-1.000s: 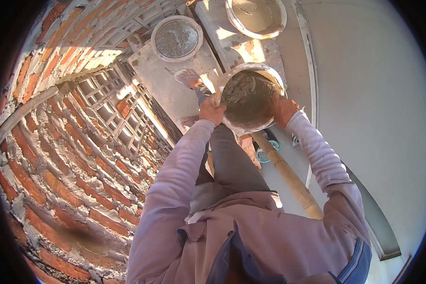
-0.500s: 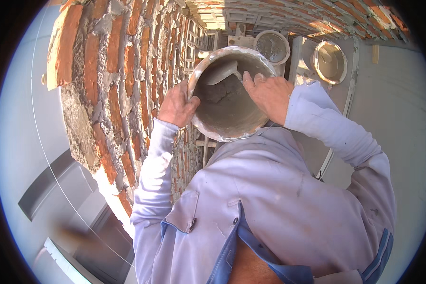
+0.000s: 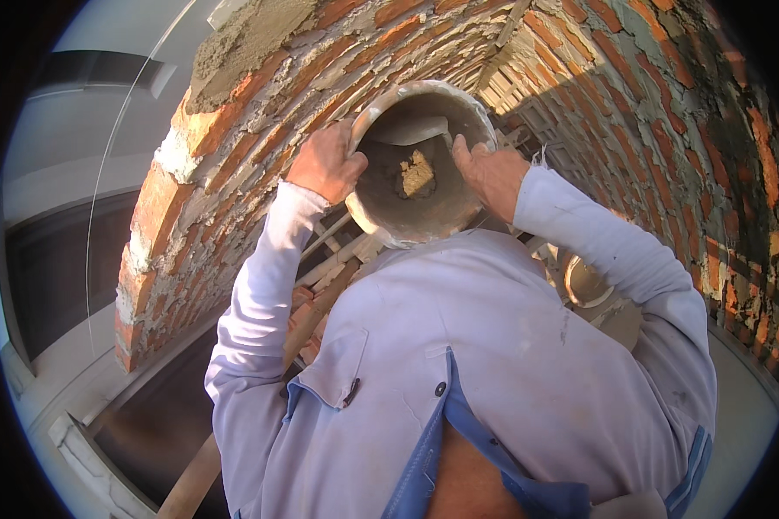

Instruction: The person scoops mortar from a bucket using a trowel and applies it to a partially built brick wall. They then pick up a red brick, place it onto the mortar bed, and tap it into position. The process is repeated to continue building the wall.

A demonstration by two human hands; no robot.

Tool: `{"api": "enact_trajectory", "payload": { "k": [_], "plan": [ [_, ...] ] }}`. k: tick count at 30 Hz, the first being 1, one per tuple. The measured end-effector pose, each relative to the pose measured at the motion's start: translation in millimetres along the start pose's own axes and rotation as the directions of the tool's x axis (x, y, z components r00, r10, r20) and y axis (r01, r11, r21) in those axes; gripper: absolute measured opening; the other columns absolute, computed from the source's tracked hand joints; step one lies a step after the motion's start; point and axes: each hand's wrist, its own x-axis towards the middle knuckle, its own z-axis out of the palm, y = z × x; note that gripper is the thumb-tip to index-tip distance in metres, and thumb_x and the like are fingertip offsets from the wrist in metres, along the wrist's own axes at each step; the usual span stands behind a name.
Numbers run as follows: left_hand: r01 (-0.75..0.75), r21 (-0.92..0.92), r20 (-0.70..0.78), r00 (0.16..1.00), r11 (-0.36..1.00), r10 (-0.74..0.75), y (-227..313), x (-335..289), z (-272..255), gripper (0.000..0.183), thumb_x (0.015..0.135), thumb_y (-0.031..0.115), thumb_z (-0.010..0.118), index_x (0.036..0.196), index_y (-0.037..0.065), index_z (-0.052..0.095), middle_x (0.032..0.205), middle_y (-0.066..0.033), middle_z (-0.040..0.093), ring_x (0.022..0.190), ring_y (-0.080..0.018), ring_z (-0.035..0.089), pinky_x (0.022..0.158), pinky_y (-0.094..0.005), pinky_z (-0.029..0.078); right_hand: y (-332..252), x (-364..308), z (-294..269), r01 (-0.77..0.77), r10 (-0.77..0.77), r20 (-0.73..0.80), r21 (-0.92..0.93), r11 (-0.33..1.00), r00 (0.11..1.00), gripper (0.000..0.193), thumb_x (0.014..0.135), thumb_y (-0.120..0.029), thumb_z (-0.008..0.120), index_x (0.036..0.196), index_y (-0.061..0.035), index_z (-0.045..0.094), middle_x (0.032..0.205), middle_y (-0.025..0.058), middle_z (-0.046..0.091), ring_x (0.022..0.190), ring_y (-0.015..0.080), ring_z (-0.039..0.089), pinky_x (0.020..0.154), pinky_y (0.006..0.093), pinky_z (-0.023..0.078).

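Bucket, count 1, upper centre of frame, between the two hands, tilted so its inside shows. Left hand grasps the rim at its left; right hand grips its right side. Trowel, count 1: blade inside bucket, by right fingers; whether they hold its handle, cannot tell. Second bucket, 1, right of centre, partly hidden by sleeve.
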Motion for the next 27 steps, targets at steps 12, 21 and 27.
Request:
{"api": "enact_trajectory", "payload": {
  "k": [12, 21, 27],
  "plan": [
    [0.311, -0.079, -0.323, 0.891, 0.947, -0.319, 22.7, -85.2, 22.5, 0.028, 0.073, 0.018, 0.063, 0.088, -0.004, 0.057, 0.078, -0.0284, 0.062, 0.078, -0.0473, 0.061, 0.074, -0.0537, 0.048, 9.1, 30.6, 2.0, 0.239, -0.229, 0.109, -0.096, 0.966, 0.967, 0.063, 0.077, -0.001, 0.059, 0.133, 0.0104, 0.033, 0.087, 0.0253, 0.063, 0.073, 0.0414, 0.066, 0.063, 0.0477, 0.053],
    [0.508, -0.244, -0.357, 0.745, 0.826, -0.564, 9.6, -140.8, 57.6, 0.031, 0.075, 0.023, 0.060, 0.093, -0.003, 0.060, 0.087, -0.0267, 0.064, 0.088, -0.0464, 0.061, 0.083, -0.0534, 0.047, -29.1, 43.6, -26.5, 0.477, -0.459, 0.176, -0.082, 0.875, 0.871, 0.048, 0.076, 0.001, 0.057, 0.122, 0.0029, 0.042, 0.081, 0.0244, 0.064, 0.077, 0.0435, 0.065, 0.067, 0.0516, 0.052],
    [0.459, -0.189, -0.645, 0.609, 0.868, -0.462, 10.5, -162.2, 89.4, 0.043, 0.075, 0.018, 0.059, 0.113, -0.002, 0.060, 0.106, -0.0254, 0.066, 0.101, -0.0426, 0.062, 0.091, -0.0509, 0.048, -45.6, 62.7, -34.7, 0.515, -0.388, 0.601, -0.047, 0.856, 0.699, 0.039, 0.079, -0.007, 0.058, 0.114, 0.0019, 0.044, 0.076, 0.0298, 0.059, 0.078, 0.0435, 0.063, 0.069, 0.0522, 0.048]
  ]
}}
